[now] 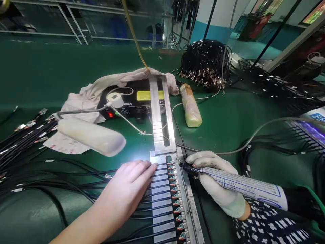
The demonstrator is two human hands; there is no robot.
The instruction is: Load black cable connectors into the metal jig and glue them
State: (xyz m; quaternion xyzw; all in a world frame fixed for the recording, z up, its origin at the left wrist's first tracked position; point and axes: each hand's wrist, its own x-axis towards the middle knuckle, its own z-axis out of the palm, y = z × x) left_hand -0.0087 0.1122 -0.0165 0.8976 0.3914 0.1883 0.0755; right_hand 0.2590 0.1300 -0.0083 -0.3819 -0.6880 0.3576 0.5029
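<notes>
My bare left hand (132, 183) rests over the black cables at the left edge of a metal fixture (160, 200). Its fingers are bent and close together, with the foremost fingertip on the topmost black cable (162, 164); the thumb's grip is hidden. Several cables lie side by side across the fixture, their small metal connectors (175, 183) with coloured wires lined up along its right side. In a white glove, my right hand (218, 179) is wrapped round a labelled dispensing syringe (241, 184). The syringe's black tip points left, close to the uppermost connector.
Behind the fixture stands a black control box (132, 101) marked 982A, with a pale cloth (76, 101) draped around it. A whitish block-shaped lamp head (91, 135) hangs at left. A wrapped yellowish block (191, 108) and cable bundles (205, 62) lie beyond.
</notes>
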